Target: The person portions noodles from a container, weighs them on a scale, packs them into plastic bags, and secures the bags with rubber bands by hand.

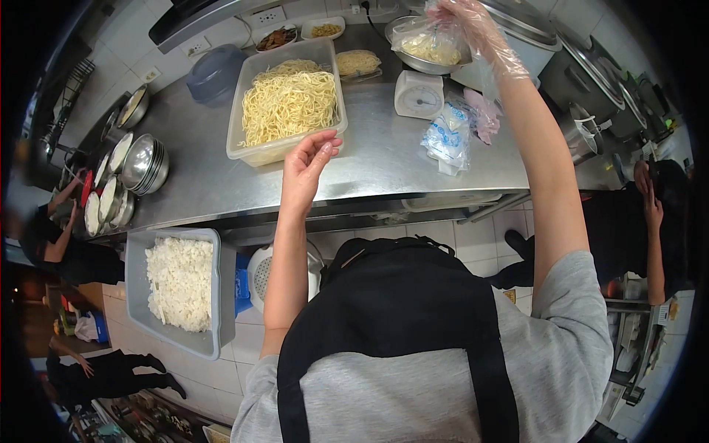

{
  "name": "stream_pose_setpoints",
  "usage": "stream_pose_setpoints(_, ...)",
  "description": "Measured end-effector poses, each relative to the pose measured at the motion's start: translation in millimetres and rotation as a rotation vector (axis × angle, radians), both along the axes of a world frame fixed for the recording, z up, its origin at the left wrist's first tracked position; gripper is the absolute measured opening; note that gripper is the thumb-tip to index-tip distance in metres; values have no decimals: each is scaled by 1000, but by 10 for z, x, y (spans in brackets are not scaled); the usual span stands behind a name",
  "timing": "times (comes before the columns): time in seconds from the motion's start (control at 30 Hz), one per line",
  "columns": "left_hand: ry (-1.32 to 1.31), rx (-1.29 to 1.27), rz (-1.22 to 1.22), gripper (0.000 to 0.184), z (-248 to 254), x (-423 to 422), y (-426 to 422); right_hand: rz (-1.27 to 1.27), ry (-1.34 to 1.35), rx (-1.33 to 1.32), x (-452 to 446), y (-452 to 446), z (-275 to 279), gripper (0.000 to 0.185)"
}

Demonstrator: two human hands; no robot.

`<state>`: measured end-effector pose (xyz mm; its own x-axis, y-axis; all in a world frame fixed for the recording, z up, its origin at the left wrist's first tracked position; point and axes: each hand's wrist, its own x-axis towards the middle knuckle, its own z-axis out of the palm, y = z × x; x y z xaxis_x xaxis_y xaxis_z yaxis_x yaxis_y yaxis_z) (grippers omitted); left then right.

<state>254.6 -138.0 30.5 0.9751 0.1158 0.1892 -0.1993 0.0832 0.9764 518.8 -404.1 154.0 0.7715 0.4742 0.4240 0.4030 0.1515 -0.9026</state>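
Note:
My left hand (306,166) is bare and held in front of the near rim of a plastic tub (246,155) heaped with yellow noodles (289,103). Its fingers are loosely bent, the thumb apart, with nothing in them. At the top edge, my right hand (473,26) wears a clear plastic glove. Its fingers are closed on the top of a clear plastic bag (413,33) of noodles, over a metal bowl (427,66). A white dial scale (419,96) stands just in front of the bowl. The fingertips are partly hidden by the plastic.
Crumpled plastic bags (447,140) lie right of the scale. A bagged noodle portion (357,63) sits beside the tub. Stacked metal bowls (144,164) stand left. A grey bin of rice (214,295) is below the counter edge. Large pots (583,70) stand right; other people are on both sides.

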Motion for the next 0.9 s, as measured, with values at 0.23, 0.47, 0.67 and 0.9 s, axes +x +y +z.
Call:
stream_pose_setpoints(0.23, 20, 11, -4, 25, -68, -11, -93, -111, 223, 250, -427, -345, 207, 28)
stream_pose_setpoints(0.47, 60, 16, 11, 26, -70, -32, -240, -235, -197, -500, -575, -794, -145, 81)
stream_pose_setpoints(0.67, 8, 88, -59, 25, -107, 25, -437, -351, -383, -962, -411, -141, -251, 72)
stream_pose_setpoints(0.9, 79, 50, 100, 28, -157, -371, -263, -214, -324, -356, 275, -17, -323, 43)
